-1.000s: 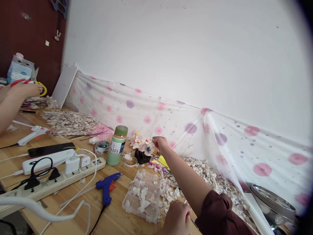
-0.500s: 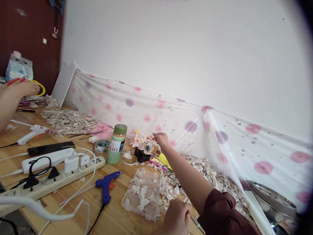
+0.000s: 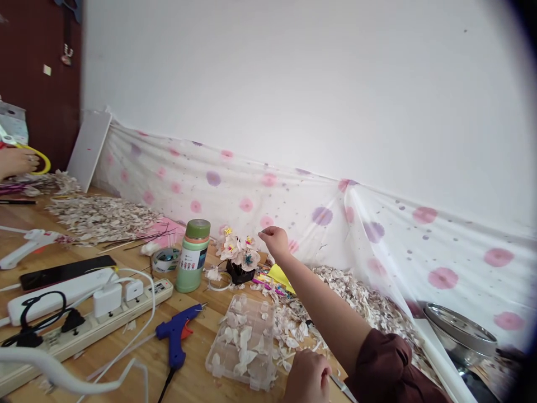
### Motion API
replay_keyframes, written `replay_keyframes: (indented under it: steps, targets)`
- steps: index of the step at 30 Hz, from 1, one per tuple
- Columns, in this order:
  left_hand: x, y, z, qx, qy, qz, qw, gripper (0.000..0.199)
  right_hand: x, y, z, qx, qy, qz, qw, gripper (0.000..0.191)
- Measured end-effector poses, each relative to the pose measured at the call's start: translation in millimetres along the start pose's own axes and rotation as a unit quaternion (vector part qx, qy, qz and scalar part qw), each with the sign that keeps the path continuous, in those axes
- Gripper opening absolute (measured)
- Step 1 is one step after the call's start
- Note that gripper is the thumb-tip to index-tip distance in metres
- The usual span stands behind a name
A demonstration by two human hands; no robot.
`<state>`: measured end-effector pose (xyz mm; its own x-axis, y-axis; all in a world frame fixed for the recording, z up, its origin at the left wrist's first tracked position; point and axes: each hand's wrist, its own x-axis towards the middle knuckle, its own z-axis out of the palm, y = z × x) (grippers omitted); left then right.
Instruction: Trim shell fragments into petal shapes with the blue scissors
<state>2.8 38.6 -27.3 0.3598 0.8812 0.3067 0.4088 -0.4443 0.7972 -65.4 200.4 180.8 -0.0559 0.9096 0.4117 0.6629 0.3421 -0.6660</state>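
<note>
My right hand [image 3: 274, 240] reaches out on a stretched arm beside a small arrangement of handmade flowers [image 3: 242, 254] with pale petals in a black pot [image 3: 240, 274]. Its thumb and fingers are pinched together; whatever they hold is too small to name. Low in the view, my left hand [image 3: 308, 376] is curled closed, and its grip is hidden. Just right of it lies a metal tool [image 3: 342, 386], partly cut off. A clear compartment box [image 3: 212, 366] with loose pale petals sits left of my left hand. A blue glue gun [image 3: 178, 333] lies beyond the box.
A co-worker's hand [image 3: 17, 162] holds scissors [image 3: 39, 159] at far left. A green bottle [image 3: 193, 257], a tape roll [image 3: 161, 260] and a power strip [image 3: 153, 294] with cables crowd the left. Petal heaps [image 3: 348, 294] line the plastic-covered wall. A steel pot [image 3: 461, 333] stands right.
The view has turned slightly, shifting most things left and a little down. My right hand stays beside the flowers, its fingers pinched closer. My left hand remains curled.
</note>
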Motion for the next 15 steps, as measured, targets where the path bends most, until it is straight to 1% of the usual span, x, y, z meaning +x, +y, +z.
replay_keyframes:
  steps: [4, 6, 8, 10, 11, 13, 15]
  targets:
    - [-0.5, -0.7, 3.7, -0.006, 0.005, -0.007, 1.000, 0.032, 2.6, -8.8, 0.3, -0.045, -0.002, -0.029, 0.999, 0.021]
    - [0.1, -1.1, 3.2, -0.007, 0.002, -0.010, 1.000, 0.033, -1.2, -11.7, -7.2, -0.066, 0.005, -0.049, 0.997, 0.020]
    - [1.1, -1.4, 1.9, -0.005, -0.007, -0.013, 1.000, 0.032, -12.6, -9.9, -22.1, -0.084, 0.018, -0.075, 0.993, 0.020]
    - [1.5, -1.7, 0.6, -0.002, -0.018, -0.015, 1.000, 0.031, -34.4, -1.1, -43.0, -0.099, 0.033, -0.104, 0.989, 0.022]
    - [1.4, -1.7, 0.1, 0.000, -0.024, -0.015, 1.000, 0.031, -49.6, 6.1, -54.4, -0.108, 0.038, -0.116, 0.987, 0.025]
    - [0.5, -1.9, -0.5, 0.003, -0.034, -0.014, 0.999, 0.031, -87.3, 25.8, -76.2, -0.127, 0.044, -0.131, 0.982, 0.035]
    - [-0.5, -2.0, -0.9, 0.006, -0.042, -0.011, 0.999, 0.031, -131.6, 52.0, -94.5, -0.151, 0.049, -0.129, 0.979, 0.044]
